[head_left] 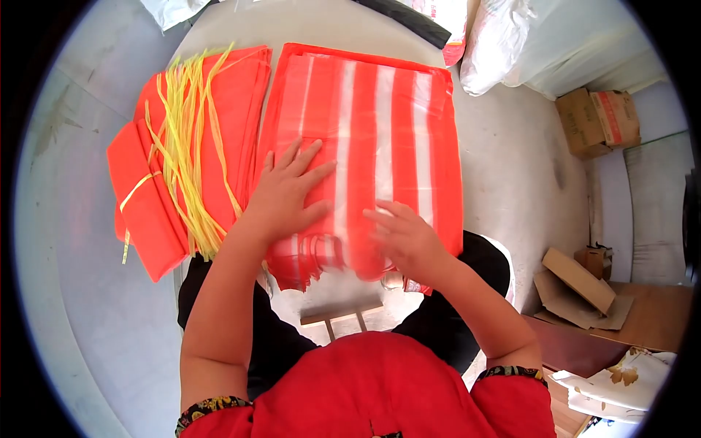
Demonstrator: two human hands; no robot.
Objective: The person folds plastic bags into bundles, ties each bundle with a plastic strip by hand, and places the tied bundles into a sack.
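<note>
In front of me lies a stack of red plastic bags with white stripes, its near end gathered and crumpled over my lap. My left hand rests flat on the left part of the stack, fingers spread. Close to the near edge, my right hand is over the striped plastic, its fingers apart and smeared by motion. I cannot make out anything held in it. Left of the stack is a pile of plain red sheets, with a bundle of yellow ties across it. A folded red bundle bound with a yellow tie lies beside them.
Cardboard boxes stand by the right wall, and an opened carton sits lower right. White plastic sacks and a dark roll are at the far edge. Below the stack shows a small wooden frame.
</note>
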